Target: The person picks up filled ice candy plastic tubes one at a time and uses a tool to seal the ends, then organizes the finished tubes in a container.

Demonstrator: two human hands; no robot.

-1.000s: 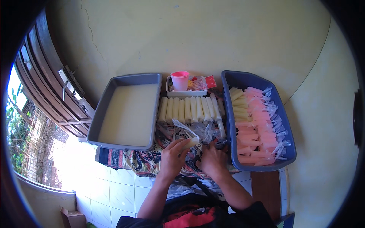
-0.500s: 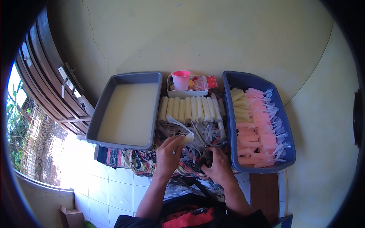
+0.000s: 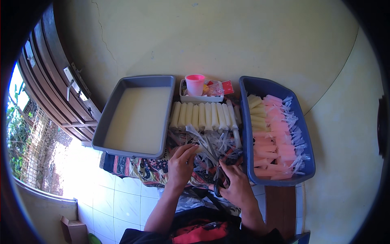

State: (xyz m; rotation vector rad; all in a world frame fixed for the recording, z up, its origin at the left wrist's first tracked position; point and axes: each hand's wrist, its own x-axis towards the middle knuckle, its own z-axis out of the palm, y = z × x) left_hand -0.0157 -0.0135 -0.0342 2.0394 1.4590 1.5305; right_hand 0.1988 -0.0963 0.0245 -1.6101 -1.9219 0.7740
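Observation:
My left hand [image 3: 180, 163] rests on the patterned cloth [image 3: 138, 170], its fingertips pinching the end of a white filled plastic tube [image 3: 200, 149]. My right hand [image 3: 237, 184] grips dark-handled scissors [image 3: 220, 186], with the blades pointing up into a heap of clear plastic tails [image 3: 217, 145]. Just beyond the heap, a row of white filled tubes [image 3: 203, 116] lies side by side.
A grey tub [image 3: 106, 129] of milky liquid sits at the left. At the right, a blue tub [image 3: 247, 122] holds pink and pale yellow filled tubes. A pink cup [image 3: 195, 84] stands in a small white tray [image 3: 202, 98]. A wooden door [image 3: 53, 81] is far left, white floor tiles below.
My left hand has lowered the white tube from in front of me to the cloth. My right hand has dropped back toward me, onto the scissors.

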